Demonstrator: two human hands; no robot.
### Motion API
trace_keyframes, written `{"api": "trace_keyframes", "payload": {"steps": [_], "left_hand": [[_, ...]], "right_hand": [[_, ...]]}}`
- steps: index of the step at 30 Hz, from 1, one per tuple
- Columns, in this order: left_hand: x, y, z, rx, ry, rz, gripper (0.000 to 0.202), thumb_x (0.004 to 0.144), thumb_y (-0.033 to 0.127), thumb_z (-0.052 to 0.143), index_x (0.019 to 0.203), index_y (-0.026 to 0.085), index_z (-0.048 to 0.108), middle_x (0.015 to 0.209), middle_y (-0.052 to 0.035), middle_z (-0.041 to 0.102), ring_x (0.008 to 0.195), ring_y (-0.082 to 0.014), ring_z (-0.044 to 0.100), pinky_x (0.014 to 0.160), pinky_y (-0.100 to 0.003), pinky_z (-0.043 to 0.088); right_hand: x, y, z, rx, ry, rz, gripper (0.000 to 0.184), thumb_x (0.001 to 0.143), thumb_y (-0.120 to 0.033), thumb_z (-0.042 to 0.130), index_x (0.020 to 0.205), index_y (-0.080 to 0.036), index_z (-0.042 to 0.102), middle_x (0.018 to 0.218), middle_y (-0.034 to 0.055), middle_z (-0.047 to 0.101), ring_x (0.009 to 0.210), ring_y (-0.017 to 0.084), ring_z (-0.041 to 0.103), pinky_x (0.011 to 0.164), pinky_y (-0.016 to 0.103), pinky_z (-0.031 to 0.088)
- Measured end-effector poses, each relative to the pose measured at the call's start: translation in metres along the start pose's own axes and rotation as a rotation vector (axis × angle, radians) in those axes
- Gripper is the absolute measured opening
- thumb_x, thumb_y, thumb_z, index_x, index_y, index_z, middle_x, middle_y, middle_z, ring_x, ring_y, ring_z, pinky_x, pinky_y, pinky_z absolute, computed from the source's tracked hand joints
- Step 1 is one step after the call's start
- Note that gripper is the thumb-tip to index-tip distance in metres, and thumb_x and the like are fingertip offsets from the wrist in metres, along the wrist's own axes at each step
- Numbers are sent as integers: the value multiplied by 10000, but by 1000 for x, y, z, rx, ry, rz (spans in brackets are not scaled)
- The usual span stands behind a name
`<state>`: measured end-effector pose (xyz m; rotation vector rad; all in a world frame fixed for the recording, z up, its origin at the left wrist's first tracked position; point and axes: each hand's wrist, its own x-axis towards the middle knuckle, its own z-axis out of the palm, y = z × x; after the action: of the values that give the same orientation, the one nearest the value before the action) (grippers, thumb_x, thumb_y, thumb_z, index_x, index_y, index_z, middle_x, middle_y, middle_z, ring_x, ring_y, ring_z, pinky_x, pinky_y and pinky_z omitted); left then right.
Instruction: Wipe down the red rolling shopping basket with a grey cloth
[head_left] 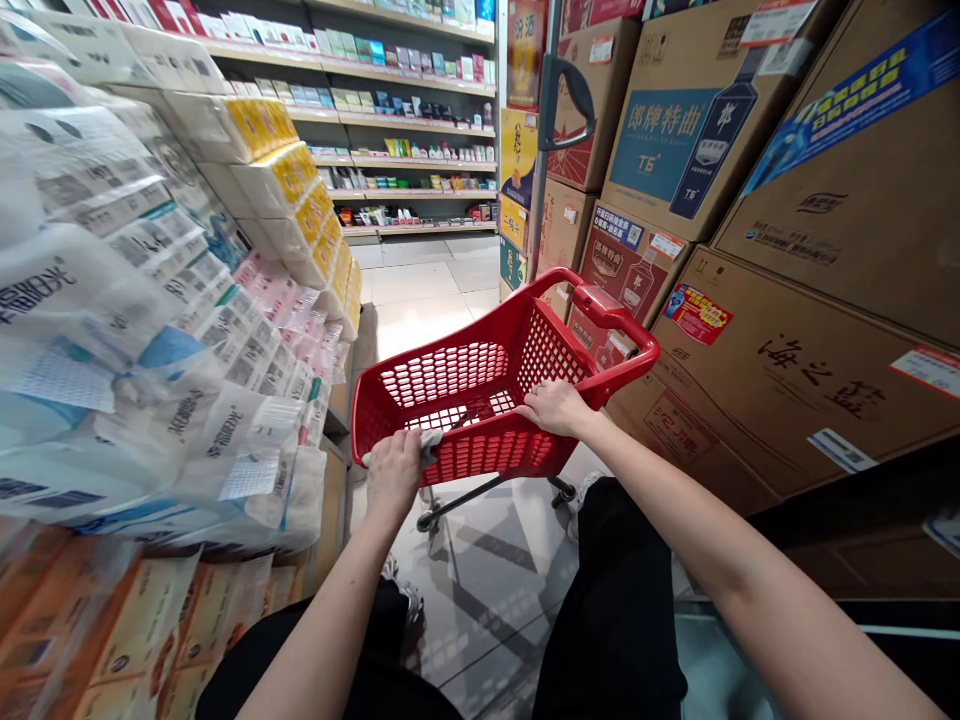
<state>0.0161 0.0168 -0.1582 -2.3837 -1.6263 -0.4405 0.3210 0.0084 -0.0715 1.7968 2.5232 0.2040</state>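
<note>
A red plastic shopping cart (pixel 465 460) stands sideways in front of me, its basket holding nothing that I can see. My left hand (pixel 395 470) is closed at the near left corner of its rim. A crumpled pale grey cloth (pixel 430 447) sticks out from under those fingers, pressed against the rim. Farther right, my right hand (pixel 556 407) is wrapped over the near rim, below the cart's handle (pixel 611 308). The handle points to the right, toward stacked cartons.
Wrapped tissue packs (pixel 187 300) are piled high on the left. Large cardboard cartons (pixel 825 390) form a wall on the right, beside an upright post with a dark blue handle (pixel 566 105). Shelves of small boxes (pixel 405 120) stand across the tiled floor (pixel 420 290).
</note>
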Motion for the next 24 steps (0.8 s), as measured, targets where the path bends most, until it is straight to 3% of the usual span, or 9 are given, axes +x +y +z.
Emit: {"api": "trace_keyframes", "payload": {"steps": [3, 6, 9, 12, 15, 19, 21, 24], "left_hand": [[8, -6, 6, -94, 57, -102, 362, 898, 189, 324, 1193, 140, 528, 1139, -154, 578, 1127, -283, 494, 1020, -461, 330], [13, 0, 15, -242, 172, -236, 449, 873, 135, 326, 1302, 102, 454, 1408, -186, 401, 1366, -304, 277, 1119, -492, 206], [14, 13, 23, -444, 273, -402, 574, 868, 130, 313, 1433, 48, 254, 1538, -203, 133, 1435, -303, 69, 1146, -471, 178], [14, 33, 30, -621, 316, -543, 637, 879, 173, 319, 1463, 15, 121, 1548, -217, 32, 1438, -291, 46, 1157, -429, 178], [18, 56, 35, -733, 330, -620, 660, 881, 199, 329, 1462, 4, 85, 1544, -223, 59, 1440, -275, 42, 1173, -417, 126], [23, 85, 40, -794, 311, -677, 627, 848, 147, 339, 1424, -28, 165, 1506, -251, 190, 1433, -277, 108, 1174, -454, 107], [20, 93, 40, -797, 290, -690, 593, 835, 138, 358, 1395, -19, 240, 1466, -257, 276, 1409, -288, 197, 1161, -465, 153], [5, 94, 40, -804, 263, -696, 443, 857, 187, 375, 1283, 84, 439, 1328, -202, 474, 1309, -289, 381, 1091, -455, 295]], "right_hand": [[8, 0, -9, 21, -134, -66, 505, 964, -500, 263, 1004, -203, 668, 1027, 86, 692, 951, 223, 631, 765, 299, 422], [16, -5, -15, 33, -219, -130, 485, 976, -466, 248, 1005, -213, 660, 1032, 73, 697, 950, 210, 644, 760, 284, 435], [17, -13, -16, 36, -197, -137, 504, 980, -456, 232, 990, -194, 662, 1019, 87, 700, 936, 214, 654, 762, 285, 445], [15, -23, -16, 45, -149, -120, 524, 985, -437, 209, 963, -178, 665, 991, 102, 705, 915, 223, 660, 772, 301, 448], [15, -34, -17, 50, -114, -99, 512, 985, -424, 226, 962, -163, 665, 978, 113, 705, 906, 233, 662, 779, 311, 452], [18, -50, -18, 61, -91, -75, 491, 985, -409, 248, 976, -152, 665, 984, 120, 704, 929, 234, 658, 794, 311, 456], [20, -58, -17, 64, -81, -71, 490, 987, -404, 243, 976, -154, 664, 977, 117, 705, 928, 232, 657, 793, 311, 457], [21, -67, -15, 63, -57, -68, 479, 987, -400, 244, 981, -158, 658, 962, 110, 707, 909, 235, 659, 772, 311, 459]]}}
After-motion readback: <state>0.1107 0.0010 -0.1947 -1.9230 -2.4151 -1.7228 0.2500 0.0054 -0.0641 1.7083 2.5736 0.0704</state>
